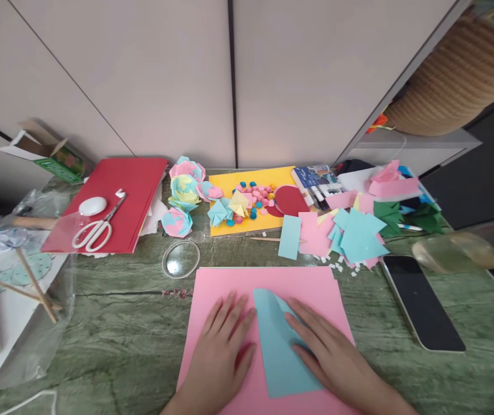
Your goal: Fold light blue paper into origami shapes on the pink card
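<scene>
A light blue paper [279, 351] lies on a stack of pink sheets [268, 279] at the near middle, its upper right part curved or folded over. My right hand [328, 351] rests on the right side of the blue paper, fingers stretched out and pointing up-left. Just left of the blue paper, my left hand [225, 346] lies flat on the pink sheet with its fingers spread. Neither hand grips anything.
White-handled scissors [95, 235] lie on red sheets [138, 178] at left. Paper flowers [185, 191], a yellow sheet [221, 226], cut paper pieces [361, 236] and a tape ring [181, 259] sit beyond the pink stack. A phone [422, 302] lies at right.
</scene>
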Action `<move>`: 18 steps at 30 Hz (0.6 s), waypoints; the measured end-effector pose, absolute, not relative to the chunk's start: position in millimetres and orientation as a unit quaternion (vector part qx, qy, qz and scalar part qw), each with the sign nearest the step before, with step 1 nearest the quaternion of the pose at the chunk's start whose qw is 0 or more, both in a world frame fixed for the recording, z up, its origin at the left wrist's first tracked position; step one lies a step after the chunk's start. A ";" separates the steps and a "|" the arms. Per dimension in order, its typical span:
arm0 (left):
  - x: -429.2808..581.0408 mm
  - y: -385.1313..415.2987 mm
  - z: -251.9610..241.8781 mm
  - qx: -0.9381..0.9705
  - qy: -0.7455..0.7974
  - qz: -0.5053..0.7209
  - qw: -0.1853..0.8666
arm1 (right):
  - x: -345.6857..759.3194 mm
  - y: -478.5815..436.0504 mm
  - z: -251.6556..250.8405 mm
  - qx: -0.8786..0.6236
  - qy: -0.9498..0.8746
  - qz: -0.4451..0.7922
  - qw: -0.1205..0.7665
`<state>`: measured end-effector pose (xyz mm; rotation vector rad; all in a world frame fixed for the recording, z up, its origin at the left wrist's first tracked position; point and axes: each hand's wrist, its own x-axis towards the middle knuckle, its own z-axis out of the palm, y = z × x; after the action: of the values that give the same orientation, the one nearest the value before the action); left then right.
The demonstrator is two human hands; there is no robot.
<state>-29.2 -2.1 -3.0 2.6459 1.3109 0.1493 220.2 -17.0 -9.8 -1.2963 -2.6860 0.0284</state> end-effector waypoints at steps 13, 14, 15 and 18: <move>-29.5 -2.8 -2.3 0.891 0.441 0.056 0.095 | 219.2 -19.8 -12.8 -0.456 -0.884 0.016 0.100; -29.3 -3.6 -1.7 0.891 0.439 0.056 0.099 | 219.0 -20.7 -13.6 -0.459 -0.882 0.020 0.102; -29.1 -4.2 -0.9 0.893 0.434 0.054 0.105 | 218.7 -21.6 -14.4 -0.463 -0.880 0.024 0.101; -28.6 -5.4 2.2 0.901 0.413 0.041 0.130 | 217.3 -24.1 -16.7 -0.479 -0.872 0.044 0.094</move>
<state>-28.6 -5.4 2.2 2.6173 1.2002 0.1181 217.3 -24.1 -16.7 -1.4194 -2.5859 0.1314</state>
